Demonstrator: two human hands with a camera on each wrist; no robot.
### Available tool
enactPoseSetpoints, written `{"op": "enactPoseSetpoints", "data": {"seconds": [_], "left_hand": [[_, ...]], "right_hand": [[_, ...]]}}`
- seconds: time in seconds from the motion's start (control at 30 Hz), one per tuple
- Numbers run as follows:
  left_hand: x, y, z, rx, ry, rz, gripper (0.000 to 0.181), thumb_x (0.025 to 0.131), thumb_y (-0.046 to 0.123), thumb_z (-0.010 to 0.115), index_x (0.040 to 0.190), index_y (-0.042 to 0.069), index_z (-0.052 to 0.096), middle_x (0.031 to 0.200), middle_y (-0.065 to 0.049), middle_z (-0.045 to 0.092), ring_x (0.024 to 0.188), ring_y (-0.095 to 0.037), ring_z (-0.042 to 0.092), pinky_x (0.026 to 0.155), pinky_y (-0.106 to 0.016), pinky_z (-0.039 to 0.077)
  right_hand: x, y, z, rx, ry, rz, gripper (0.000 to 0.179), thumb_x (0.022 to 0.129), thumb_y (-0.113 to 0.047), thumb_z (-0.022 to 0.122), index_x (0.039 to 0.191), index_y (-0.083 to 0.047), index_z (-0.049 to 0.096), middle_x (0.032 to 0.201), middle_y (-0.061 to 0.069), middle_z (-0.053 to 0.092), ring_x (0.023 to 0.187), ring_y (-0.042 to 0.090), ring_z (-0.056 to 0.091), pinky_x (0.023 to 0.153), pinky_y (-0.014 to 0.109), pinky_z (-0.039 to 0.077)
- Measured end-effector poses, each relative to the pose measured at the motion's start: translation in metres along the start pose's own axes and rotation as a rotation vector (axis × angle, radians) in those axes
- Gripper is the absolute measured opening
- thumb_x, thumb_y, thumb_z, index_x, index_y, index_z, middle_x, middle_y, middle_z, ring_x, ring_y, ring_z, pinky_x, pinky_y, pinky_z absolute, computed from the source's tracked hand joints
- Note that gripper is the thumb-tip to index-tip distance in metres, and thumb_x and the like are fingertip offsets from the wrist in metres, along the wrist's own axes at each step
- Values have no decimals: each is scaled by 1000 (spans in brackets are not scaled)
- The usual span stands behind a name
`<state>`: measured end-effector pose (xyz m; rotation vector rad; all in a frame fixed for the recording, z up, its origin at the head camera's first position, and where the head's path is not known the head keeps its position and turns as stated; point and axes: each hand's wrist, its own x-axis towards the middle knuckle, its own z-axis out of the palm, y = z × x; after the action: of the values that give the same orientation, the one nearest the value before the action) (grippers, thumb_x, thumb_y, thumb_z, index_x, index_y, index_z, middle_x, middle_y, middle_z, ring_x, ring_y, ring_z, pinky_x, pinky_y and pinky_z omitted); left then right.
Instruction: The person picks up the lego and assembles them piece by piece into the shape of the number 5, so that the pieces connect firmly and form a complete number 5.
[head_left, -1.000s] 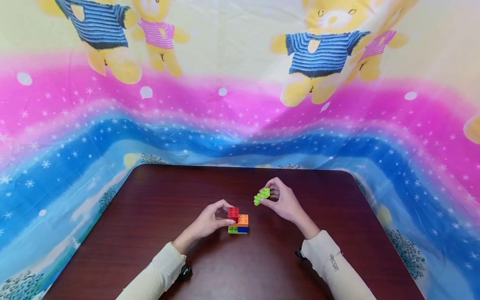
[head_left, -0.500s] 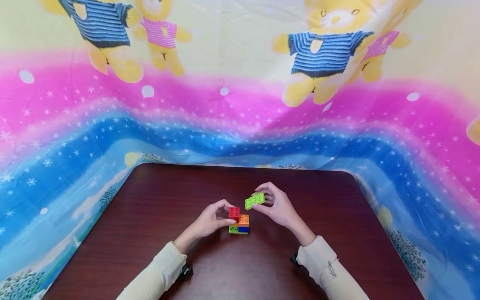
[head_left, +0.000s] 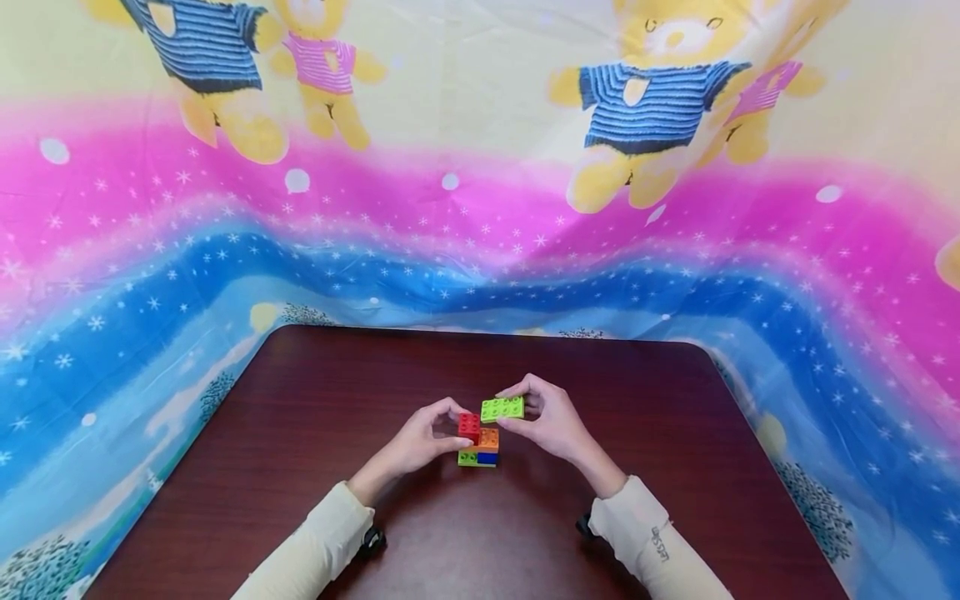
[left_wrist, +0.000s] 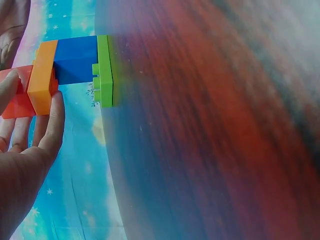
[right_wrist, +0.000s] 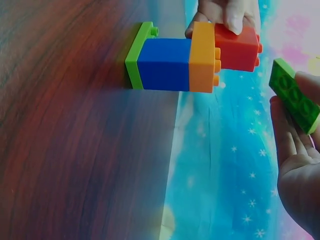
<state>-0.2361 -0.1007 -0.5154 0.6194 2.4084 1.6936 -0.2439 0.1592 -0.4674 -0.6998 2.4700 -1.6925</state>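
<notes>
On the table stands a stack of toy building bricks: a thin green plate brick (right_wrist: 134, 65) at the bottom, a blue brick (right_wrist: 164, 64) on it, an orange brick (right_wrist: 201, 62) above, and a red brick (right_wrist: 239, 47) on top at the left side. My left hand (head_left: 414, 439) holds the stack at the red brick, thumb in front and fingers behind. Beside and slightly above the red brick, my right hand (head_left: 555, 421) pinches a second thin green plate brick (head_left: 502, 408) with its studs up. The right wrist view shows that plate's hollow underside, apart from the stack.
The dark wooden table (head_left: 337, 358) has rounded far corners. Behind it hangs a cloth backdrop (head_left: 450, 217) printed with bears, which also falls along both table sides. Black straps show under both sleeves (head_left: 322, 533).
My right hand has moved left and toward me, bringing the green plate brick over near the red brick and levelling it. My left hand stays on the stack.
</notes>
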Motion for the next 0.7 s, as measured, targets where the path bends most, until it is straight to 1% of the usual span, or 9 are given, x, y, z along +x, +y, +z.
{"op": "enactPoseSetpoints", "data": {"seconds": [0.1, 0.17, 0.2, 0.3, 0.4, 0.5, 0.63, 0.7], "left_hand": [[0, -2, -1, -2, -7, 8, 31, 88, 5, 82, 114, 10, 65, 113, -10, 71, 106, -28, 67, 95, -48, 59], [0, -2, -2, -4, -13, 12, 32, 88, 6, 82, 114, 11, 65, 114, -9, 71, 107, -27, 67, 94, -47, 60], [1, -4, -2, -3, -15, 16, 32, 88, 7, 82, 115, 12, 65, 114, -8, 71, 107, -26, 67, 94, -45, 60], [0, -6, -4, -8, -26, 21, 33, 88, 12, 83, 115, 14, 65, 115, -5, 71, 107, -23, 67, 92, -38, 61], [1, -7, -4, -3, -32, 24, 33, 88, 14, 83, 115, 16, 65, 115, -4, 71, 107, -22, 67, 90, -34, 62], [0, -6, -5, 17, -28, 28, 32, 88, 16, 84, 115, 17, 65, 115, -4, 71, 107, -22, 67, 90, -32, 62], [0, -5, -5, 17, -27, 19, 32, 88, 17, 84, 114, 18, 65, 114, -3, 71, 108, -21, 67, 89, -30, 61], [0, -4, -5, 8, -29, 11, 33, 87, 16, 84, 114, 17, 65, 114, -3, 71, 108, -21, 66, 90, -30, 61]], "right_hand": [[-1, 1, 4, 25, -10, -2, 35, 86, -13, 86, 113, -17, 64, 124, 4, 72, 106, 20, 75, 88, 34, 62], [-1, 3, 6, 45, -16, -7, 35, 86, -13, 86, 112, -16, 64, 125, 5, 72, 107, 20, 74, 88, 33, 62], [0, 4, 8, 54, -19, -8, 35, 86, -13, 86, 112, -16, 63, 125, 6, 72, 107, 21, 74, 87, 31, 62], [0, 5, 12, 78, -26, -8, 36, 86, -10, 85, 114, -13, 63, 127, 9, 71, 109, 23, 74, 89, 31, 62], [0, 7, 16, 85, -29, -11, 37, 86, -9, 84, 116, -11, 62, 129, 10, 71, 110, 25, 73, 90, 30, 61], [-1, 9, 21, 73, -26, -10, 38, 86, -9, 84, 118, -12, 62, 130, 10, 70, 110, 25, 73, 90, 29, 61], [-2, 15, 26, 54, -18, -13, 39, 88, -12, 84, 119, -14, 61, 130, 8, 70, 109, 23, 72, 92, 28, 60], [-1, 17, 27, 35, -11, -13, 38, 88, -14, 84, 119, -16, 62, 128, 5, 71, 108, 21, 71, 93, 28, 60]]}}
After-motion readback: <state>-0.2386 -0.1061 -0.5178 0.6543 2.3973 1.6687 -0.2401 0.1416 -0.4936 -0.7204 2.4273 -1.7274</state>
